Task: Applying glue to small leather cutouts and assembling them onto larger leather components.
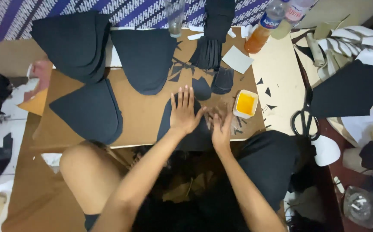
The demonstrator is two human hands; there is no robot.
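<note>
On the cardboard worktop [139, 116], left hand [184, 112] presses flat and open on a black fabric piece [169, 124]; right hand [221, 129] open, empty, beside the yellow glue tub [245, 104]. Stacks of cut pieces [76, 43] sit done.

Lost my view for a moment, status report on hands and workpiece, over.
Left hand flat on black fabric piece. Right hand open at its edge. Yellow glue tub beside, nothing blocking.

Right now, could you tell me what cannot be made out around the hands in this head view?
- The black piece: the left hand lies flat on it and covers its middle; its near edge merges with the dark clothing.
- The right hand: motion-blurred, so what its fingers touch cannot be told.
- The plastic bottle: top cut off by the upper edge.
- The yellow tub: contents too small to identify.
</note>
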